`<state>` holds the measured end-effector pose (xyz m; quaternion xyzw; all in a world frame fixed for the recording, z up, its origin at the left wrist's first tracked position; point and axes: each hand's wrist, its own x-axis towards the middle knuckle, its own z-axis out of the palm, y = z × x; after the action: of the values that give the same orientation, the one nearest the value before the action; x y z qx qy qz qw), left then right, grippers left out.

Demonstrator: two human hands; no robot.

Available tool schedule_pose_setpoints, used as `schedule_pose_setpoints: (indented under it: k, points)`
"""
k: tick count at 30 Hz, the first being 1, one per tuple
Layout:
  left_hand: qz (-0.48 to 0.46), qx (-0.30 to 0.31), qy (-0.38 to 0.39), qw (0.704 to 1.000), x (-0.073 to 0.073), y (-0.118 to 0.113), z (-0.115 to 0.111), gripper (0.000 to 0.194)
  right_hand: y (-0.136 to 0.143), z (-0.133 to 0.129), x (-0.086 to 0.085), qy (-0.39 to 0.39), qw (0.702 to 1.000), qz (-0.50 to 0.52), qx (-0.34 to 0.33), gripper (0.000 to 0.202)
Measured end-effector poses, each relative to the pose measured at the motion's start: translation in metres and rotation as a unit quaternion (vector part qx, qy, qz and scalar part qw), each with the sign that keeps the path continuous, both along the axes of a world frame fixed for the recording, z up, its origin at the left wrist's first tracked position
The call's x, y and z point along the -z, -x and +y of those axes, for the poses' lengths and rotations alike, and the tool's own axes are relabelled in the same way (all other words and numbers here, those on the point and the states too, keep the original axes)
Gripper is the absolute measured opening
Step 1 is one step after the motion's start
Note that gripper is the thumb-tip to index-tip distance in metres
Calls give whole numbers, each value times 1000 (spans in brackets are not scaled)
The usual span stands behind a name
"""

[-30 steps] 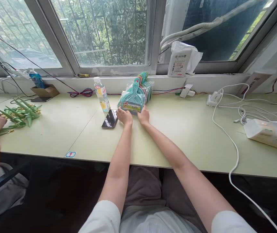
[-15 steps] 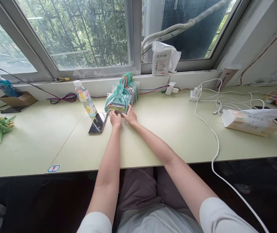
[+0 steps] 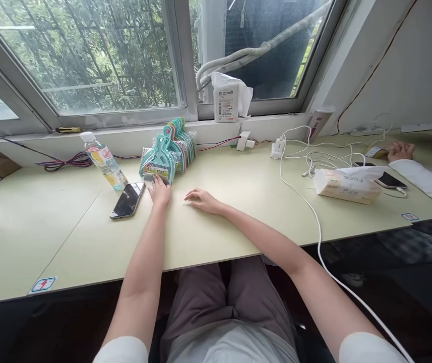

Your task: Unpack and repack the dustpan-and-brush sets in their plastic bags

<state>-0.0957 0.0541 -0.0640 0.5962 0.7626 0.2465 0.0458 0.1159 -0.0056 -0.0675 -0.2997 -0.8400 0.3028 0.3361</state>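
Observation:
My left hand (image 3: 159,191) lies on the table with its fingers stretched over a small dark grey flat object (image 3: 148,177), whose kind I cannot make out. That object rests against the front of a row of teal toy-size dustpan sets (image 3: 160,160) in clear plastic bags, standing close together with handles up. To the right, my right hand (image 3: 203,201) hovers low over or rests on the table, fingers loosely apart and holding nothing I can see. A black phone (image 3: 128,200) lies just left of my left hand. Behind it a clear bottle with a yellow label (image 3: 104,162) stands.
A white charger (image 3: 277,148) with tangled cables, a tissue pack (image 3: 346,185) and a brown cup (image 3: 319,125) are on the right. A co-worker's hand (image 3: 400,150) is at the far right. A white package (image 3: 226,101) stands on the sill near a yellow cutter (image 3: 68,130).
My right hand has let go of the dark object and moved right and toward me. My left hand stays on it, now flatter. The view has turned to the right.

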Motion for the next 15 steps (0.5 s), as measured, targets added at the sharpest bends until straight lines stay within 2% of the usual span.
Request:
schedule_pose_setpoints:
  k: [3,7,11,15]
  points:
    - [-4,-12,-10,1000,-7,-4,-8,70,1,4,-1,2,1000,11,4,26]
    - [-29,-51,-61,996,-14,-8,-16,76,7,3,-6,-21,1000,-14,-4,23]
    - [-61,-103,-93,988,-16,-10,-18,83,6,-2,-11,-18,999,-38,-13,24]
    - [-117,-123,-132,977,-14,-9,-15,82,3,-6,-15,-2,999,-32,-15,22]
